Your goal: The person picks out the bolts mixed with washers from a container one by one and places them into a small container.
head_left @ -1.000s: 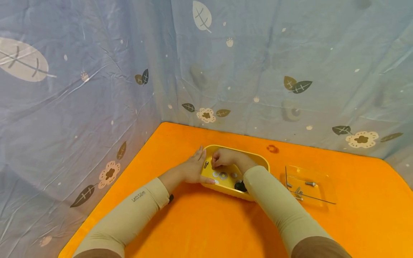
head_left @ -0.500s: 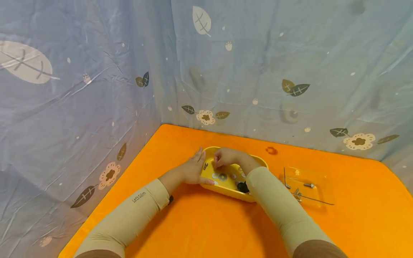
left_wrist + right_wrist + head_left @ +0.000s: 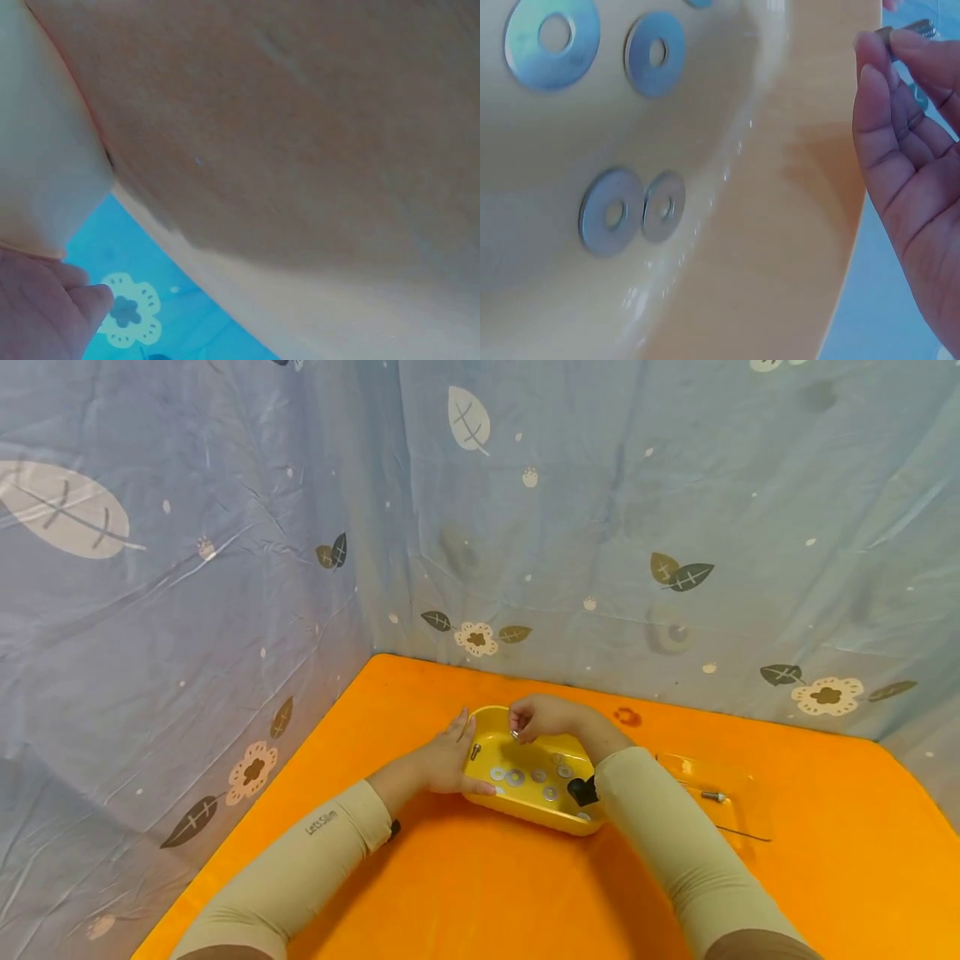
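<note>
My left hand (image 3: 444, 762) rests against the left end of a yellow plastic bin (image 3: 525, 810), fingers straight along the end and thumb at the front rim. Part of that hand (image 3: 41, 307) shows beside the bin's pale-looking wall in the left wrist view. Over the back of the bin, my right hand (image 3: 542, 718) pinches a small metal bolt (image 3: 919, 30) between thumb and fingertips; its threaded end sticks out. Several flat washers (image 3: 514, 778) lie spread on the bin floor. Another bolt (image 3: 476, 752) lies inside at the left end.
Right of the bin stands a clear shallow tray (image 3: 738, 764), partly covered by my right sleeve (image 3: 675, 835); a bolt (image 3: 712, 795) lies in it. Both stand on an orange table (image 3: 480, 902). A patterned curtain (image 3: 570, 527) hangs behind and to the left.
My right hand has risen from the bin floor and shifted right, bringing the pinched bolt into sight. More washers are uncovered, and the sleeve hides more of the tray. My left hand stays put.
</note>
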Action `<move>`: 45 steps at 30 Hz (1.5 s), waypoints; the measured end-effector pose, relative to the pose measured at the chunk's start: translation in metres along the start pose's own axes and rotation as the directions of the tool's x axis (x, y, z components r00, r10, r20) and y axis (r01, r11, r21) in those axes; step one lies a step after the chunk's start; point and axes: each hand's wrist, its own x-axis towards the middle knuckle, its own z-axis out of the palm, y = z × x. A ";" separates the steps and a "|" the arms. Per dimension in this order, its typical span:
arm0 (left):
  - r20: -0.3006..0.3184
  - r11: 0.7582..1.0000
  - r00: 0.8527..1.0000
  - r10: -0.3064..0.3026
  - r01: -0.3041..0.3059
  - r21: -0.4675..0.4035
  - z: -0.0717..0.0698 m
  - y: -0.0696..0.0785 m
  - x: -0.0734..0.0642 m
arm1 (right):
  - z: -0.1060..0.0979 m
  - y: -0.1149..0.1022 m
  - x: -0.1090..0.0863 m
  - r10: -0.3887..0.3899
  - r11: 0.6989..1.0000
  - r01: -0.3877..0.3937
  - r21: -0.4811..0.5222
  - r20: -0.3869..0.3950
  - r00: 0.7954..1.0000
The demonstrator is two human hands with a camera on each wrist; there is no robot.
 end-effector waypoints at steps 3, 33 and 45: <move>-0.006 1.000 1.000 0.000 0.000 0.006 0.000 0.000 0.000 | -0.004 0.001 -0.006 -0.028 0.999 0.028 0.020 0.009 1.000; 0.021 1.000 1.000 -0.005 0.005 -0.001 0.001 0.001 0.002 | -0.081 0.040 -0.140 -0.045 0.965 0.080 0.249 -0.141 0.989; 0.019 1.000 1.000 -0.001 0.001 -0.011 0.000 -0.001 0.001 | -0.089 0.068 -0.202 0.030 0.966 0.019 0.257 -0.186 0.982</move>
